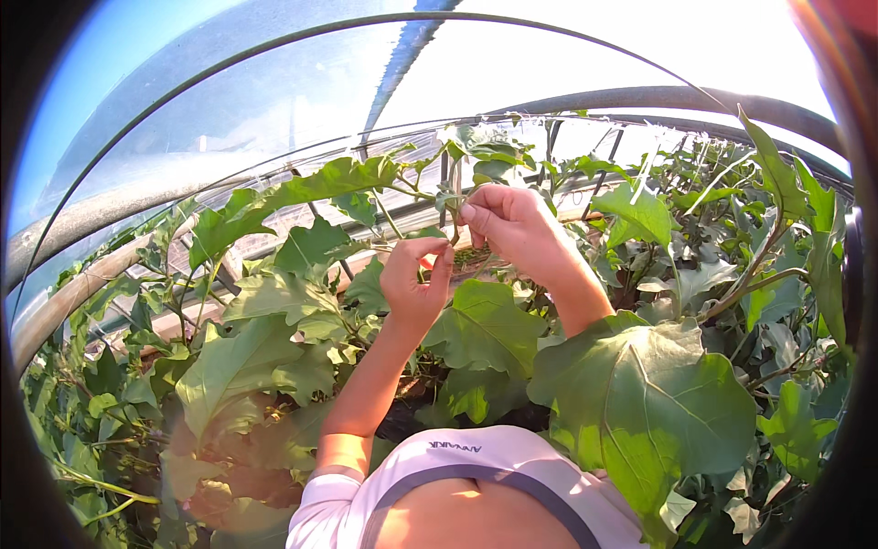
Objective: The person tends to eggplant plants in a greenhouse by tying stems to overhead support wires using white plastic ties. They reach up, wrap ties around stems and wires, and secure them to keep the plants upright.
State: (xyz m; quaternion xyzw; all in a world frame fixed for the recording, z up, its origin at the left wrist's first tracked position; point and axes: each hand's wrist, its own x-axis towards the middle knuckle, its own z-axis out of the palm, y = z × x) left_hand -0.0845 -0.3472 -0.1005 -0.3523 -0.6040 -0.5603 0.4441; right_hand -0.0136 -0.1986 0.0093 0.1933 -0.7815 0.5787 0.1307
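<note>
In the head view my right hand [511,226] pinches the upright green stem [454,223] of an eggplant-like plant between thumb and fingertips. Just lower and to the left, my left hand [416,278] has thumb and forefinger brought together at the lower end of the same stem part. What lies between those left fingertips is too small to make out. Young leaves [490,152] spread above my right hand. A long leaf [336,182] reaches out to the left. Below both hands hangs a broad lobed leaf [490,326], and a larger leaf [641,398] covers part of my right forearm.
Dense foliage [686,274] fills the right side, with white strings [645,168] hanging there. A thick pale pole [89,288] and clear plastic sheeting [274,103] run along the left. A thin dark line [329,27] arches overhead, and a grey pipe [686,103] crosses the upper right.
</note>
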